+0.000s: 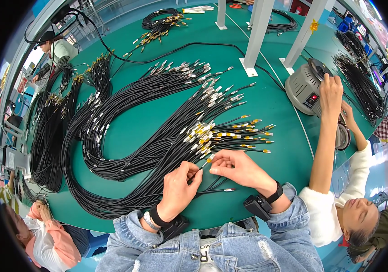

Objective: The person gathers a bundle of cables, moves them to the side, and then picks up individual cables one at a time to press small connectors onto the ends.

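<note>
Thin black cable with yellow end sleeve [205, 163] pinched between left hand [179, 188] and right hand [239, 170], fingers clamped on it, just before fanned black cable bundle [157, 136] on green tabletop [275, 149]. Risks judged: sleeve slipped off by loose pinch; neighbouring yellow-tipped ends [239, 131] snagged, disordered.

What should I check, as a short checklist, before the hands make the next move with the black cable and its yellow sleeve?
1. Left hand grips the black cable near its end: ok.
2. Right hand pinches the yellow sleeve at the cable tip: ok.
3. Sleeve fully seated on the cable: cannot tell, fingers cover it.
4. Held cable is separate from the pile of sleeved cable ends: ok, the pile lies just beyond the hands.
5. Loose cable with a red tip lies under the right hand, close to the work: not ok, it could snag.
6. Co-worker's hand rests on the grey machine, away from the held cable: ok.
</note>
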{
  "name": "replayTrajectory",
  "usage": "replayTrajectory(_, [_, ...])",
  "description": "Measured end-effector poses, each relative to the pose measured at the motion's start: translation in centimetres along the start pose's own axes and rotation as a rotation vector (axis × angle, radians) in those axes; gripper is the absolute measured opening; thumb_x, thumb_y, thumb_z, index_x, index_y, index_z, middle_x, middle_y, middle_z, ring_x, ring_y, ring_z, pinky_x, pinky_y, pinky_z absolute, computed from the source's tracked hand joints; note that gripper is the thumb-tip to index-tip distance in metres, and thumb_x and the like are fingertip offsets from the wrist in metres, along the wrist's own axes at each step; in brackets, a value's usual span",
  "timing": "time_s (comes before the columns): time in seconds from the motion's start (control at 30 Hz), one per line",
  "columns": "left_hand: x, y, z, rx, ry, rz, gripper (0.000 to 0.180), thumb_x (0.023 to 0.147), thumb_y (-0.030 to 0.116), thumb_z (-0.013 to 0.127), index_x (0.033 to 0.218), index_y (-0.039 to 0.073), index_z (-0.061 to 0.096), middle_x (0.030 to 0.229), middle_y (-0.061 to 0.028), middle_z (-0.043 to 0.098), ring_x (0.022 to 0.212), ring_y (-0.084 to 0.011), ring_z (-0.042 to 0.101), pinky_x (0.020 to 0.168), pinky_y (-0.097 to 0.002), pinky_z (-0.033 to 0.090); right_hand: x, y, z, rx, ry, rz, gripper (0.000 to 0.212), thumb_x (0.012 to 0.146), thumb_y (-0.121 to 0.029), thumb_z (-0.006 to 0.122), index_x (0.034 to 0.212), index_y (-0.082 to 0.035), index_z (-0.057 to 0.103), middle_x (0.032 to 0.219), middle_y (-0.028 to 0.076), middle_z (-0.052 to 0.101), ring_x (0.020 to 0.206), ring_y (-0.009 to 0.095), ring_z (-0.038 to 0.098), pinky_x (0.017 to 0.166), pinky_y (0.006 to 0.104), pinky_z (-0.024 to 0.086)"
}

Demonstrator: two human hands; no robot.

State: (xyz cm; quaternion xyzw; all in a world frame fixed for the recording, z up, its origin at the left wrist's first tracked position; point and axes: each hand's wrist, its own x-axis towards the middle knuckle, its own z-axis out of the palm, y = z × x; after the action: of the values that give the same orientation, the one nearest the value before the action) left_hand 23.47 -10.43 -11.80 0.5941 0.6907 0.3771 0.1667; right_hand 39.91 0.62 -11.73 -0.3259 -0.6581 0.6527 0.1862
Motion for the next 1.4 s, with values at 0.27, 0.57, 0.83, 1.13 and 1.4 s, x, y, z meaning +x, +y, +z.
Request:
replayTrajectory(0.27, [-0.1, 0.4, -0.2, -0.236, -0.003, -0.086, 0.013, 0.08, 0.002, 0.069, 0.091, 0.0, 0.062, 0.071, -0.0056, 0.065, 0.061, -0.0103, 0.061, 0.055, -0.0222, 0.048, 0.3, -0.5, 1.0, 0.08, -0.065, 0.014, 0.019, 0.084, -0.015, 0.068, 0.092, 0.003, 0.065, 0.074, 0.001, 0.062, 0.068, 0.004, 0.054, 0.061, 0.0227, 0.047])
replayTrajectory(0.57, [-0.1, 0.2, -0.2, -0.206, 0.041, -0.059, 0.007, 0.08, 0.002, 0.07, 0.082, -0.001, 0.065, 0.07, -0.0045, 0.064, 0.058, -0.0086, 0.057, 0.053, -0.0215, 0.045, 0.0, -1.0, 2.1, -0.047, 0.072, 0.004, 0.018, 0.084, -0.017, 0.069, 0.085, 0.001, 0.066, 0.07, -0.001, 0.06, 0.066, 0.004, 0.051, 0.06, 0.0217, 0.043])
replayTrajectory(0.83, [-0.2, 0.4, -0.1, -0.23, 0.047, -0.067, 0.007, 0.08, 0.002, 0.07, 0.082, -0.001, 0.064, 0.069, -0.0039, 0.063, 0.057, -0.008, 0.056, 0.052, -0.0211, 0.044, 0.1, -1.1, 2.0, -0.035, 0.073, -0.041, 0.018, 0.083, -0.016, 0.069, 0.077, 0.001, 0.065, 0.067, -0.003, 0.059, 0.066, 0.004, 0.05, 0.061, 0.0218, 0.043])
replayTrajectory(1.13, [-0.2, 0.2, -0.1, -0.347, -0.001, -0.15, 0.005, 0.081, 0.001, 0.068, 0.081, -0.001, 0.064, 0.068, -0.003, 0.064, 0.058, -0.007, 0.058, 0.053, -0.0205, 0.045, 0.2, -0.9, 1.8, -0.013, 0.038, -0.018, 0.021, 0.081, -0.017, 0.069, 0.078, 0.003, 0.064, 0.065, 0.002, 0.059, 0.064, 0.007, 0.051, 0.061, 0.0258, 0.044])
replayTrajectory(1.4, [-0.3, 0.2, -0.3, -0.348, -0.022, -0.134, 0.005, 0.081, 0.001, 0.068, 0.081, -0.001, 0.063, 0.067, -0.003, 0.064, 0.057, -0.0067, 0.057, 0.053, -0.0202, 0.045, 0.1, -1.4, 1.4, 0.05, 0.042, 0.075, 0.019, 0.08, -0.017, 0.069, 0.076, 0.001, 0.066, 0.065, 0.001, 0.061, 0.063, 0.006, 0.052, 0.059, 0.0244, 0.044])
